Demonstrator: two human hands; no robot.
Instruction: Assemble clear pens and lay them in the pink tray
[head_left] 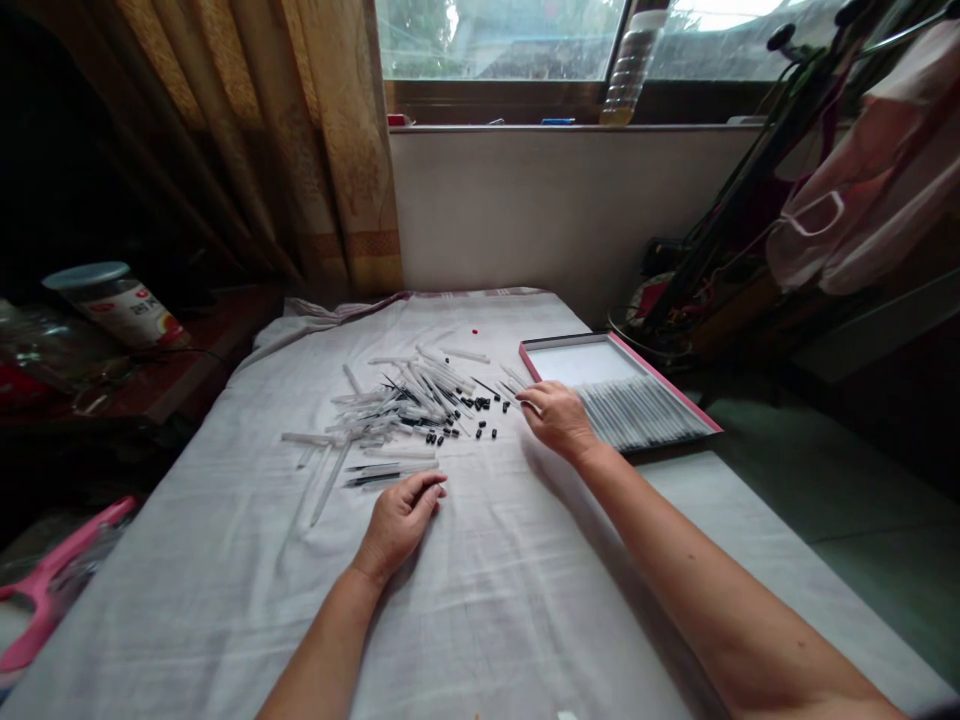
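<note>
A loose heap of clear pen tubes, black refills and small black caps (416,405) lies on a white cloth (465,590). My left hand (400,520) rests on the cloth with its fingers curled, just below a few clear tubes (386,470); nothing shows in it. My right hand (556,415) reaches to the heap's right edge, beside a pink-rimmed tray (536,345), its fingertips pinched on a thin clear tube (517,400). A row of assembled pens (641,412) fills the tray's near half.
A single red bead (475,331) lies beyond the heap. A lidded jar (112,300) stands on a dark side table at left. A pink plastic object (45,590) sits at the lower left. Curtain and window lie behind; clothes hang on a rack (825,190) at right.
</note>
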